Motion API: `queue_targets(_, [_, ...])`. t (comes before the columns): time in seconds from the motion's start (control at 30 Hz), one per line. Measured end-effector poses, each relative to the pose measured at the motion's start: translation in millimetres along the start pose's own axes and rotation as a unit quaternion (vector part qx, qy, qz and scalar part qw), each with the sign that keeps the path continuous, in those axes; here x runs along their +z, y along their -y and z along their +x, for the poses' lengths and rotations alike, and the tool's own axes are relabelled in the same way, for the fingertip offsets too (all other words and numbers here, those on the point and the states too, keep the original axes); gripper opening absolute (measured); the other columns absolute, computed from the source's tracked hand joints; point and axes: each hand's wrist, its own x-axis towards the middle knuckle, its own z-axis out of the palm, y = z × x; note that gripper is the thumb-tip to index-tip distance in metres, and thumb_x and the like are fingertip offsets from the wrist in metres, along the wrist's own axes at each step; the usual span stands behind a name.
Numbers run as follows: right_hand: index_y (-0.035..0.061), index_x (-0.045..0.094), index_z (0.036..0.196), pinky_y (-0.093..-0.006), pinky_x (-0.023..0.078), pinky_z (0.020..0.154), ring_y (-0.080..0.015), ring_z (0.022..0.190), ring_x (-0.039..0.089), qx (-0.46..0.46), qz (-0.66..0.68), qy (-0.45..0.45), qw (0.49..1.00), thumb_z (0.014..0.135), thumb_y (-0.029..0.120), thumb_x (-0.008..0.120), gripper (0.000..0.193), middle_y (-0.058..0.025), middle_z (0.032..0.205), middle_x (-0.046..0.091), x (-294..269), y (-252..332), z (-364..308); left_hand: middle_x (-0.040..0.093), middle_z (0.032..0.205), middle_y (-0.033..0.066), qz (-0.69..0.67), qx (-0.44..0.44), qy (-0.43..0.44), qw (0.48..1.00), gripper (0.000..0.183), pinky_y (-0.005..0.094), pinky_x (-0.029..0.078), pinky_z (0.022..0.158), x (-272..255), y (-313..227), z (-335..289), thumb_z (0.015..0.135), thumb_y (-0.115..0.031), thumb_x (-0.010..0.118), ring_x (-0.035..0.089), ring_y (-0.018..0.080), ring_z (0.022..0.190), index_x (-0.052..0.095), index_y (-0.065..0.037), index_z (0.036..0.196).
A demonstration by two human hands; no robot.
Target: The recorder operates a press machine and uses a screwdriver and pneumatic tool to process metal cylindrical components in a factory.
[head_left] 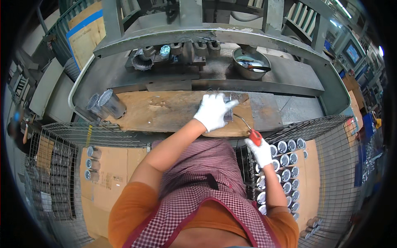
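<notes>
Metal tubes (112,104), rough-sheened, on a scuffed wooden tabletop (165,108)
Over the wood, the white-gloved left hand (213,111) clamps its fingers on a grey metal cylinder (228,116); a red-handled, curved rod tool (255,137) sits gripped in the gloved right hand's (261,153) fingers.

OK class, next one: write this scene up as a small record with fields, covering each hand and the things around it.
Left hand: white glove, holding a metal part over the wooden board
Right hand: white glove, gripping a red-handled tool with a curved shaft
Tool tip: close to the part; contact unclear
Board's left end: two grey cylinders
Behind board: metal bowl
Right wire basket: rows of metal cylinders
Left wire basket: a few cylinders on cardboard
</notes>
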Motion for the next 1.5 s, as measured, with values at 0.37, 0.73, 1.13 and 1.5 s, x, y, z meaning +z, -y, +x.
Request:
queue_targets(0.37, [0.0043,0.06,0.122,-0.0277,0.048,0.085,-0.0138,0.092,0.062,-0.026,0.05,0.089,0.994,0.081,0.042,0.074,0.057,-0.0093,0.102,0.068,29.8,18.7,11.0,0.053,0.122,0.0176,0.018,0.015,-0.154,0.988,0.061,0.0474,0.041,0.088,13.6,2.8,-22.6,0.064,-0.036,0.076,0.054,0.034,0.111,0.06,-0.027,0.121])
queue_targets(0.73, [0.0067,0.061,0.113,-0.0414,0.049,0.08,-0.0389,0.093,0.064,-0.06,-0.163,0.051,0.984,0.081,0.06,0.063,0.062,-0.0208,0.097,0.067,22.1,37.0,13.1,0.054,0.117,0.0141,-0.025,0.05,-0.287,0.956,0.063,0.0446,0.045,0.085,18.7,18.0,-36.9,0.056,-0.036,0.081,0.056,0.0341,0.102,0.063,-0.021,0.114])
queue_targets(1.13, [0.0089,0.06,0.121,-0.0369,0.049,0.084,-0.0335,0.096,0.065,-0.062,-0.108,0.087,0.988,0.081,0.053,0.068,0.06,-0.0175,0.101,0.068,19.7,50.1,-2.1,0.052,0.118,0.0139,0.007,0.056,-0.291,0.955,0.061,0.0441,0.045,0.083,21.5,13.2,-39.3,0.056,-0.035,0.08,0.055,0.0327,0.102,0.063,-0.023,0.113])
queue_targets(1.5, [0.0065,0.06,0.122,-0.0327,0.049,0.085,-0.0257,0.094,0.066,-0.072,-0.13,0.093,0.984,0.079,0.054,0.07,0.065,-0.0147,0.1,0.068,-0.1,74.8,-3.6,0.056,0.118,0.018,-0.156,0.029,-0.38,0.911,0.08,0.0482,0.05,0.085,17.9,42.1,-62.6,0.053,-0.033,0.09,0.06,0.0385,0.101,0.052,-0.017,0.121])
